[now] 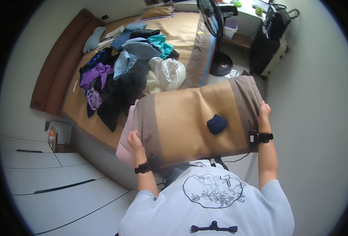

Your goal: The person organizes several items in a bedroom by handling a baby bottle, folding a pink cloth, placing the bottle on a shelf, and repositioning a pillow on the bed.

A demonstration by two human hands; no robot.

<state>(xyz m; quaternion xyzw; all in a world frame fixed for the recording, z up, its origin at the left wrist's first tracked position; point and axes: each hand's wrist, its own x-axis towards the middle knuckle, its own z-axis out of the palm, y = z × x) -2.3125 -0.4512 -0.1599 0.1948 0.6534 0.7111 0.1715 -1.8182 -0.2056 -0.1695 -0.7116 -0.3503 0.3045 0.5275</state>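
Note:
A wide pillow (182, 124) with a tan woven-mat face and brown-grey fabric borders is held up in front of my body, its right end tilted away from me. My left hand (135, 141) grips its left end. At the right end, my right hand (264, 112) is closed on the brown border. A small navy cloth bundle (217, 124), perhaps a rolled sock, lies on the woven face, right of the middle. Pink fabric (126, 144) shows along the pillow's left side; whether it belongs to the pillow I cannot tell. My fingers are partly hidden behind the edges.
Beyond the pillow, a bed (188, 26) with a woven mat carries heaped clothes (126, 79) and another pillow (157, 11). A standing fan (221, 63) and a black suitcase (258, 54) stand at the far right. White drawers (59, 183) are at my left, a wall (309, 118) at my right.

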